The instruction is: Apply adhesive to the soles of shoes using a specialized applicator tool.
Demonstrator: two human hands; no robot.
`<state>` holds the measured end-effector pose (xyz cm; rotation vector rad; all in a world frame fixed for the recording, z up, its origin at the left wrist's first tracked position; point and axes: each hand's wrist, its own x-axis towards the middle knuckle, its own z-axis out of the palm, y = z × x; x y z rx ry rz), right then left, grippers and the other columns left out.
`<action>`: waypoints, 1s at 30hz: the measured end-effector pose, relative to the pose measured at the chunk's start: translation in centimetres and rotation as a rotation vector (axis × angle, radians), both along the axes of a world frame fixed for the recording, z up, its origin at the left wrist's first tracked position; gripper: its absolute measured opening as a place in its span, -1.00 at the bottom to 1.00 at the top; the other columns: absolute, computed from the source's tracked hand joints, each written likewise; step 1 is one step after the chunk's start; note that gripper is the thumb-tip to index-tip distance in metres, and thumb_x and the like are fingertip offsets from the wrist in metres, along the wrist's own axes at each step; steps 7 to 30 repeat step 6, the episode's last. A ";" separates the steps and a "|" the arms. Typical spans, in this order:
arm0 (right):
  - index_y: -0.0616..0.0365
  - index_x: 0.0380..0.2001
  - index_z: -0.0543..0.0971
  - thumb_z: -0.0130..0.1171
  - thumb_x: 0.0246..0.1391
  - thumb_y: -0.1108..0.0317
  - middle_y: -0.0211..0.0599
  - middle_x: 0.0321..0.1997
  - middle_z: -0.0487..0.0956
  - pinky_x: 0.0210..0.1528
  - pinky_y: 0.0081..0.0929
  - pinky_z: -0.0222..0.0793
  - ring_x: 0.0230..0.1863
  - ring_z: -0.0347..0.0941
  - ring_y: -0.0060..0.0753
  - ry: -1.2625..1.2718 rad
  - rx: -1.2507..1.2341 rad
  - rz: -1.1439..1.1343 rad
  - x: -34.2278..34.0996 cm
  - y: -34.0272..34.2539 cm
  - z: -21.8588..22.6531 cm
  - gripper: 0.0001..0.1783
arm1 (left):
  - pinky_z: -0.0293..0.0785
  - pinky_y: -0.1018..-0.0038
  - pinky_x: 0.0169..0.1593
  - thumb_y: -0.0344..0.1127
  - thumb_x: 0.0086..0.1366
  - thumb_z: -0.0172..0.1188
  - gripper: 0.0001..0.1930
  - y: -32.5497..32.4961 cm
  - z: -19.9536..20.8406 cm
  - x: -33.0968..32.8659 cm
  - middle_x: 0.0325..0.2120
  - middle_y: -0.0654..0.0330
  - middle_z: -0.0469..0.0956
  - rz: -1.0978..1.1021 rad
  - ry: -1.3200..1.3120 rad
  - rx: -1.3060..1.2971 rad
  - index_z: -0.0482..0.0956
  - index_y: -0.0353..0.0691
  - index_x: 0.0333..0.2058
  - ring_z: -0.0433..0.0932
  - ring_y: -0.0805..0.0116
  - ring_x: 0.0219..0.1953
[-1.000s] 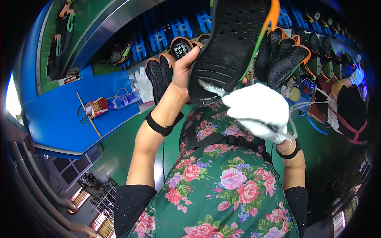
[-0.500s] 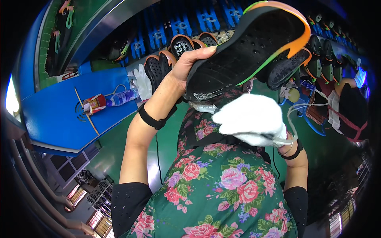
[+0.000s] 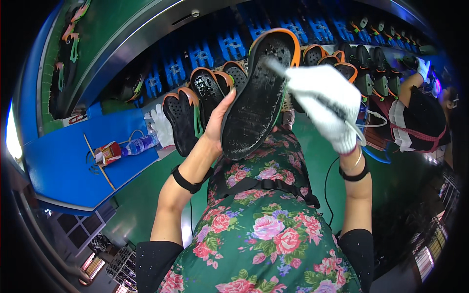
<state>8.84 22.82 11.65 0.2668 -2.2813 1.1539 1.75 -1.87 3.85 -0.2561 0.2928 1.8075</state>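
Observation:
My bare left hand point(image 3: 220, 122) grips a black shoe sole point(image 3: 251, 107) with an orange and green rim along its edge, thumb on the near left side. The sole is tilted up with its dotted inner face toward me; wet-looking streaks shine on its heel end. My right hand point(image 3: 325, 100), in a white knit glove, is closed around a brush point(image 3: 274, 66) whose blurred pale tip lies over the toe part of the sole. A clear tube point(image 3: 360, 134) runs by the right wrist.
More black soles with orange rims point(image 3: 205, 85) stand on the bench beyond. White gloves point(image 3: 161, 126), a plastic bottle point(image 3: 140, 144) and a red carton point(image 3: 108, 153) lie on the blue table point(image 3: 63, 161) at left. Blue racks point(image 3: 232, 44) line the back. A co-worker's gloved hand point(image 3: 423, 68) is at far right.
The sole has come down and nearer, turned more upright. My right hand has risen from below the sole, bringing the brush tip over its toe part.

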 end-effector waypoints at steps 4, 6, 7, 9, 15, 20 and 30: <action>0.06 -0.20 0.76 0.35 -0.01 0.54 -0.19 -0.12 0.75 -0.02 -0.37 0.60 -0.10 0.69 -0.21 0.137 0.336 -0.027 -1.0 0.6 0.3 -0.74 | 0.55 -0.25 0.13 0.35 0.48 -0.19 -0.15 -0.1 0.9 0.5 0.27 -0.29 0.39 0.040 -0.098 0.001 0.13 -0.23 0.47 0.51 -0.42 0.18; 0.03 -0.16 0.76 0.35 0.01 0.48 -0.18 -0.09 0.75 0.02 -0.34 0.61 -0.08 0.69 -0.18 0.103 0.391 -0.034 -0.7 -1.0 0.4 -0.72 | 0.44 -0.17 0.30 0.21 0.55 -0.22 -0.27 -0.4 0.8 0.4 0.36 -0.03 0.37 0.106 -0.089 0.089 0.17 -0.21 0.46 0.48 -0.30 0.24; 0.03 -0.16 0.76 0.35 0.01 0.48 -0.18 -0.09 0.75 0.02 -0.34 0.61 -0.08 0.69 -0.18 0.103 0.391 -0.034 -0.7 -1.0 0.4 -0.72 | 0.44 -0.17 0.30 0.21 0.55 -0.22 -0.27 -0.4 0.8 0.4 0.36 -0.03 0.37 0.106 -0.089 0.089 0.17 -0.21 0.46 0.48 -0.30 0.24; 0.03 -0.16 0.76 0.35 0.01 0.48 -0.18 -0.09 0.75 0.02 -0.34 0.61 -0.08 0.69 -0.18 0.103 0.391 -0.034 -0.7 -1.0 0.4 -0.72 | 0.44 -0.17 0.30 0.21 0.55 -0.22 -0.27 -0.4 0.8 0.4 0.36 -0.03 0.37 0.106 -0.089 0.089 0.17 -0.21 0.46 0.48 -0.30 0.24; 0.03 -0.16 0.76 0.35 0.01 0.48 -0.18 -0.09 0.75 0.02 -0.34 0.61 -0.08 0.69 -0.18 0.103 0.391 -0.034 -0.7 -1.0 0.4 -0.72 | 0.44 -0.17 0.30 0.21 0.55 -0.22 -0.27 -0.4 0.8 0.4 0.36 -0.03 0.37 0.106 -0.089 0.089 0.17 -0.21 0.46 0.48 -0.30 0.24; 0.03 -0.16 0.76 0.35 0.01 0.48 -0.18 -0.09 0.75 0.02 -0.34 0.61 -0.08 0.69 -0.18 0.103 0.391 -0.034 -0.7 -1.0 0.4 -0.72 | 0.44 -0.17 0.30 0.21 0.55 -0.22 -0.27 -0.4 0.8 0.4 0.36 -0.03 0.37 0.106 -0.089 0.089 0.17 -0.21 0.46 0.48 -0.30 0.24; 0.03 -0.16 0.76 0.35 0.01 0.48 -0.18 -0.09 0.75 0.02 -0.34 0.61 -0.08 0.69 -0.18 0.103 0.391 -0.034 -0.7 -1.0 0.4 -0.72 | 0.44 -0.17 0.30 0.21 0.55 -0.22 -0.27 -0.4 0.8 0.4 0.36 -0.03 0.37 0.106 -0.089 0.089 0.17 -0.21 0.46 0.48 -0.30 0.24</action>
